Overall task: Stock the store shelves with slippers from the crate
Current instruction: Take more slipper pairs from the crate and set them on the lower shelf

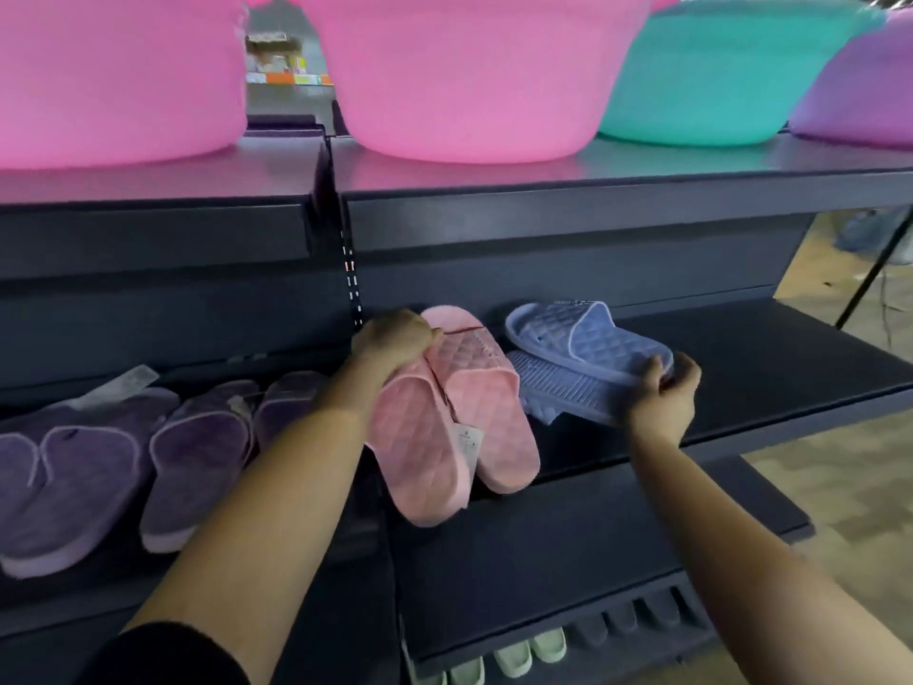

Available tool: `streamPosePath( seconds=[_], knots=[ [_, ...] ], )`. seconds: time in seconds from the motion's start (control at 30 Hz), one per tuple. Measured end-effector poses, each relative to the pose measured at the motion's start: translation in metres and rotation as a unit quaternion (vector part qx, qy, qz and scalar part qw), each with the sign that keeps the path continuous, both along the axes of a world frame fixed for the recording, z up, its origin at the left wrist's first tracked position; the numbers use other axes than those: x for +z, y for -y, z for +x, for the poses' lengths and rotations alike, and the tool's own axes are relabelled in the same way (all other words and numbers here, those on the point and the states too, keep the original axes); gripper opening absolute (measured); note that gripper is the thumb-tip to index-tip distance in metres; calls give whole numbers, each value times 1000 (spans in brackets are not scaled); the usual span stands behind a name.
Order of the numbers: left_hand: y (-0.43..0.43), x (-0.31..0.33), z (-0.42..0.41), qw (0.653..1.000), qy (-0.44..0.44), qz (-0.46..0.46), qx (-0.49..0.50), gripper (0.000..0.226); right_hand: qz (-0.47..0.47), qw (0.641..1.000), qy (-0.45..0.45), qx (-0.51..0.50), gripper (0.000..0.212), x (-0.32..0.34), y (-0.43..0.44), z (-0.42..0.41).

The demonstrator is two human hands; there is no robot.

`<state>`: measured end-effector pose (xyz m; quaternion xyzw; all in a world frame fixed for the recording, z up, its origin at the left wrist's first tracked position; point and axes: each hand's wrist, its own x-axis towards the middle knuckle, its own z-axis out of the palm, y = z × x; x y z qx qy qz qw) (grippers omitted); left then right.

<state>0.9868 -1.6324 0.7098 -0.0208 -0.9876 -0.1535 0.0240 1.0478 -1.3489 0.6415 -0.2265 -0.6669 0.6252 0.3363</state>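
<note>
On the middle shelf (766,368), both hands are busy. Left hand (393,341): fingers (425,333) curled tight round the strap end of two pink slippers (459,427), held together as a pair, heels past the shelf's front edge; can't tell if they rest on it. Right hand (662,402): fingers and thumb pinch the near edge of two blue slippers (588,348), one upright on top, one sole-up underneath, lying on the shelf just beside the pink pair. Left bay: at least four purple flip-flops (197,457) in a row. Shelf above: four basins (469,81), two pink, one teal, one purple. Bottom shelf: pale green slippers (514,657), count unclear.
</note>
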Motion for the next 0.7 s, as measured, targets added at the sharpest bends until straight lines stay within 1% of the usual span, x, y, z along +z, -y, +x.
streamPosePath(
  seconds=[0.1,0.2,0.3,0.33,0.4,0.5,0.53,0.57,0.6,0.63,0.67,0.7],
  knots=[
    [-8,-9,-15,1000,12,-2,14,46,13,999,37,29,38,-9,-12,-31],
    [-13,-21,-19,996,28,23,82,43,56,995,70,53,40,-13,-24,-55],
    [-16,-33,-20,995,24,12,100,37,94,988,88,81,39,-8,-32,-69],
    [-18,-36,-18,994,14,19,106,36,120,985,90,87,41,-7,-34,-72],
    [-22,-42,-14,992,-14,31,118,34,203,969,110,86,44,-6,-39,-75],
    [-22,-48,-8,987,-51,74,131,30,362,917,146,81,35,-2,-44,-74],
    [-22,-48,-4,985,-66,96,129,28,416,895,139,78,35,0,-42,-74],
    [-20,-48,-1,982,-85,114,122,25,463,876,112,79,36,3,-39,-74],
    [-18,-47,3,980,-107,130,109,24,494,862,65,89,38,5,-33,-74],
    [-16,-46,5,978,-125,141,92,23,504,856,12,114,37,8,-26,-75],
    [-13,-44,9,978,-128,149,74,23,492,856,-32,158,32,12,-15,-75],
    [-10,-44,13,979,-116,159,59,24,469,854,-56,217,25,16,-2,-74]
  ],
)
